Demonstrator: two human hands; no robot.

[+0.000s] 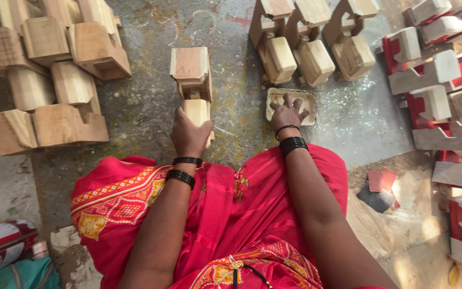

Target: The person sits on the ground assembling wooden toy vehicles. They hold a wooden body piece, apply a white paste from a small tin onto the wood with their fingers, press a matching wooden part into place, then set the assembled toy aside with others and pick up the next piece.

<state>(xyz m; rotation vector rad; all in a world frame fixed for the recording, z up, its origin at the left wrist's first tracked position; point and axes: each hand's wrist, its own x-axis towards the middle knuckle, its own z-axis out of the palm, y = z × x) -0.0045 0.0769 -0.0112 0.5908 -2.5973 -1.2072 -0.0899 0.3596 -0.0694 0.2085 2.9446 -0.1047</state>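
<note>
near the frame's centre the left hand (190,136) grips a bare wooden toy piece (193,85) standing on the floor (145,107) while the right hand's fingers (290,107) dip curled into a shallow filler tray (308,107), three bare pieces (311,53) above, a larger stack (49,75) upper left, red-painted ones (445,85) at right.

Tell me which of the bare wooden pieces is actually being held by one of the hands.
The lone wooden piece standing mid-floor, gripped at its near end by the left hand. The others sit untouched in groups at upper left and top centre.
</note>
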